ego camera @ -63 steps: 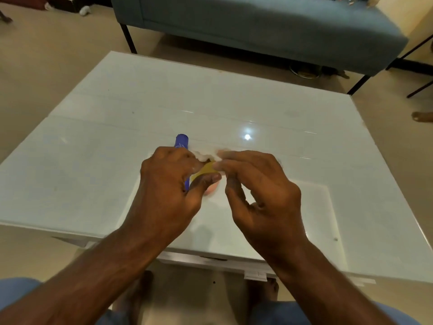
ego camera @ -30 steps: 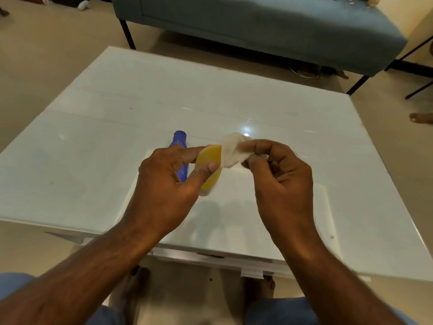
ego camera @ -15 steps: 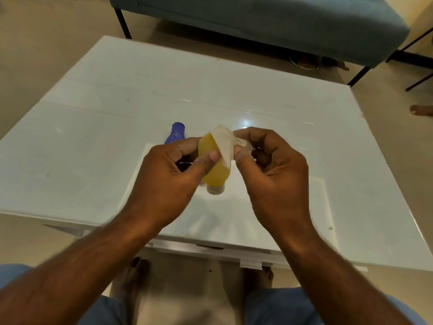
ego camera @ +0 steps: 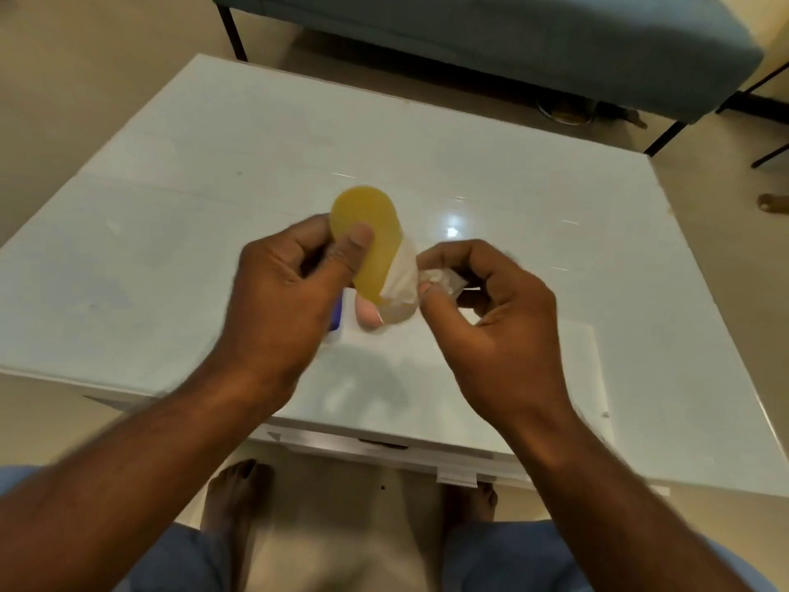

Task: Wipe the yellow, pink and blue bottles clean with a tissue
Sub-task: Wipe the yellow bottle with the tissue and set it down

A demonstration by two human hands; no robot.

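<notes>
At the centre of the frame the left hand holds the rounded, translucent yellow plastic bottle above the counter, base tilted up and away, cap end pointing down toward the viewer. Its thumb and fingers are closed round the bottle's body. The right hand pinches a crumpled white tissue between thumb and forefinger, the other fingers curled loosely; the tissue lies pressed against the bottle's lower side, near the neck.

The step in hand looks like wiping the yellow bottle, the first of the three. Next the tissue probably needs drawing along the rest of the body while the left hand turns it, so the covered side gets reached.

Just below the yellow bottle, mostly hidden by the left hand, a sliver of the blue bottle and part of the pink bottle show on the counter.

The glossy white counter reflects a ceiling light. Along the top of the frame stands a grey-blue upholstered bench with black legs on a beige tiled floor.
</notes>
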